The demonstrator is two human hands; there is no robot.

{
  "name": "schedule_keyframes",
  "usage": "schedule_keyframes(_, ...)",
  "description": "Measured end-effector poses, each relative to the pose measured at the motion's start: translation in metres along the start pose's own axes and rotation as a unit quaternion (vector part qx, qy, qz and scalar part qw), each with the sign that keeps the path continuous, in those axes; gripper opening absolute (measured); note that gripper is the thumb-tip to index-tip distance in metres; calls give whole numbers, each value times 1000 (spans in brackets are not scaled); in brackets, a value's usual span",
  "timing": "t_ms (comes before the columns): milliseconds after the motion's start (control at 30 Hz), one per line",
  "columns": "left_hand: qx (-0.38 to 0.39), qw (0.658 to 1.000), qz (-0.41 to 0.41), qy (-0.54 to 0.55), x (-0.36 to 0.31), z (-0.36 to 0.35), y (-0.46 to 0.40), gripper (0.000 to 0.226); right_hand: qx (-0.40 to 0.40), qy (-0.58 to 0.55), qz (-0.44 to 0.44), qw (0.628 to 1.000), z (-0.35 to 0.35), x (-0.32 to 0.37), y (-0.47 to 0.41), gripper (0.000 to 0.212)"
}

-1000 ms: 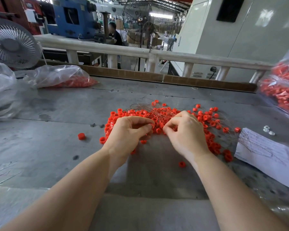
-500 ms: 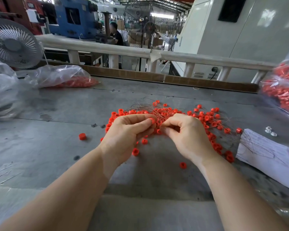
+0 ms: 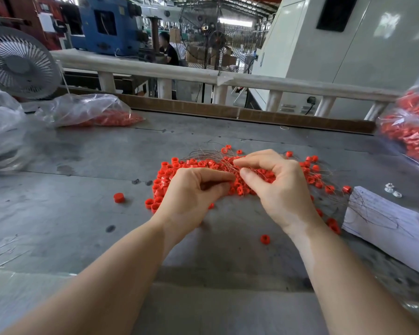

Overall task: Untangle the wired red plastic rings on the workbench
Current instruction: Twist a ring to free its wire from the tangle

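A grey workbench [image 3: 58,213] fills the view. At its centre lies a tangled pile of red plastic rings [image 3: 169,172] threaded on thin wires [image 3: 203,154]. The left hand [image 3: 191,197], fingers curled, pinches into the pile's near edge. The right hand [image 3: 276,189], just beside it, pinches wires between thumb and forefinger. A sheet of paper [image 3: 392,228] lies right. One loose ring [image 3: 265,239] sits nearer, another [image 3: 118,197] left.
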State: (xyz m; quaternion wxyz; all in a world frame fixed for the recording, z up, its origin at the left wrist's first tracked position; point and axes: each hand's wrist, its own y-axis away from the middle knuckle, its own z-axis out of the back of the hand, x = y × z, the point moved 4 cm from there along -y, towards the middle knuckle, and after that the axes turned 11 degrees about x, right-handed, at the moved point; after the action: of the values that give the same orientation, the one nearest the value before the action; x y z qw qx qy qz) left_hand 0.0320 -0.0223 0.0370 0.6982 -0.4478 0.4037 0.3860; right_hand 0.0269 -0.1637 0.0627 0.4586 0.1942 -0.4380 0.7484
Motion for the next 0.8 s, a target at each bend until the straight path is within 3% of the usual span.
schedule_keyframes(167,34,998,-18,-56,-1,-5,0,23,55,-116,9,992,-10,1,-1,18)
schedule_keyframes(433,74,992,-41,-92,-5,-12,2,19,48,-151,-6,987,-14,-5,-2,22)
schedule_keyframes(533,25,1000,-10,-8,-1,-6,1,23,-38,-158,10,987,-2,-7,-3,23)
schedule_keyframes(633,0,987,46,152,7,0,-1,21,-98,-101,31,990,8,-7,-2,21)
schedule_keyframes(800,-14,948,74,310,9,1,-2,21,-62,-1,62,996,-1,0,0,13)
